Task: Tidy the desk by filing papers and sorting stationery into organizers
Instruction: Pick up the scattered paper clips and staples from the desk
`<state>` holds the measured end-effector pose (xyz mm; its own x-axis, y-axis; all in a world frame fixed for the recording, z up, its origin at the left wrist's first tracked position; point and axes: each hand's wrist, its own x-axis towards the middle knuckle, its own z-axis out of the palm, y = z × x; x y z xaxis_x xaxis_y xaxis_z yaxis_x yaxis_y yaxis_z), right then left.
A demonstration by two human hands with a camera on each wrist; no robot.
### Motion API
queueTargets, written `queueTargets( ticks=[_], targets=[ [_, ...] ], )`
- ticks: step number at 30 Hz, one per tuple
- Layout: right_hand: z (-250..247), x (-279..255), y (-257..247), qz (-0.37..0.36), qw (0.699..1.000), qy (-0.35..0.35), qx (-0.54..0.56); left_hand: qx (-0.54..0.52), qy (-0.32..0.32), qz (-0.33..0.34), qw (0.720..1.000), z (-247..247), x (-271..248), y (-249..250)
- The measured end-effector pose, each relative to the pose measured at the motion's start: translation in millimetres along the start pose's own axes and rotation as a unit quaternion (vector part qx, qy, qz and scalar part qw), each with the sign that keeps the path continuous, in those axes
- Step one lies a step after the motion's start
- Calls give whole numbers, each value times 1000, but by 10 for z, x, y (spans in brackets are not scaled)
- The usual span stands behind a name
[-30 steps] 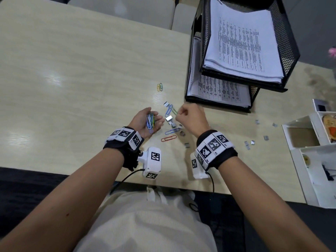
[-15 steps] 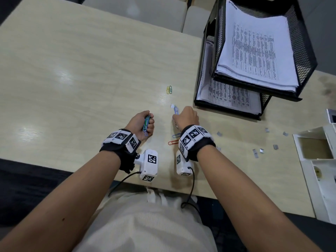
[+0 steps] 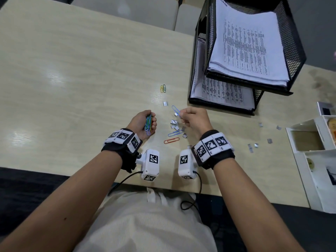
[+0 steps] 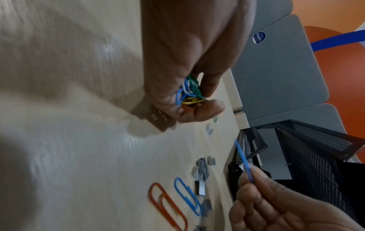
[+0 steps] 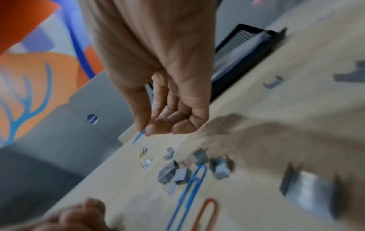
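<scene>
Your right hand [image 3: 193,118] pinches a blue paper clip [image 3: 176,110] by one end above the desk's [image 3: 72,70] near edge, your left hand [image 3: 143,123] cups the clip bundle [image 3: 148,122]; light, springy, slippery wire, so grip its loop.

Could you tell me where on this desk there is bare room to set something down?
The desk is bare left of the left hand and far-left of the paper tray. It is crowded between the hands: staples, a blue clip and an orange clip. More staples lie toward the white organizer.
</scene>
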<state>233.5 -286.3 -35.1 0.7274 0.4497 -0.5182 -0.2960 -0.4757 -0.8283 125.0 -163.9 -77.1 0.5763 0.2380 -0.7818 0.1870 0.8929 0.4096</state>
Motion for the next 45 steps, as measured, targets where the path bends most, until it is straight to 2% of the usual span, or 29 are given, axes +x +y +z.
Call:
queueTargets(
  ticks=[2, 4, 10, 13, 16, 20, 22, 27, 29, 32, 36, 40, 41, 42, 45],
  targets=[
    [-28, -31, 4, 16, 997, -17, 74, 1, -1, 1, 1000, 29, -3, -17],
    [-45, -57, 10, 15, 996, -20, 81, 1, -5, 5, 1000, 57, -7, -36],
    [102, -195, 13, -96, 992, -76, -42, -26, -40, 16, 999, 168, -58, -87],
    [94, -205, 39, -140, 983, -40, -108, -24, -32, 8, 999, 171, -68, -107],
    [23, -169, 178, -170, 949, -20, -266, 4, -4, -12, 1000, 89, -77, -106],
    [7, -162, 355, -202, 859, -81, -462, 13, 4, -27, 1000, -20, -117, -110],
    [12, -166, 356, -216, 835, -77, -499, 9, 1, -30, 1000, -48, -137, -112],
    [47, -163, 352, -210, 799, -75, -559, 1, 5, -33, 999, -86, -167, -105],
    [62, -181, 339, -213, 803, -83, -550, -6, 15, -31, 999, -93, -161, -103],
    [72, -235, 324, -194, 829, -109, -513, -23, 29, -24, 999, -104, -139, -90],
    [94, -349, 435, -201, 797, -101, -561, -13, 30, 12, 999, -88, -98, -99],
    [147, -344, 482, -233, 781, -75, -574, -52, 37, 46, 997, -53, -55, -65],
    [163, -310, 462, -234, 789, -69, -564, -58, 38, 53, 996, -47, -36, -54],
    [182, -283, 425, -234, 810, -56, -535, -69, 34, 58, 995, -35, -32, -42],
    [284, -204, 204, -190, 918, -10, -348, -87, 13, 67, 994, -31, 30, 1]
  ],
)
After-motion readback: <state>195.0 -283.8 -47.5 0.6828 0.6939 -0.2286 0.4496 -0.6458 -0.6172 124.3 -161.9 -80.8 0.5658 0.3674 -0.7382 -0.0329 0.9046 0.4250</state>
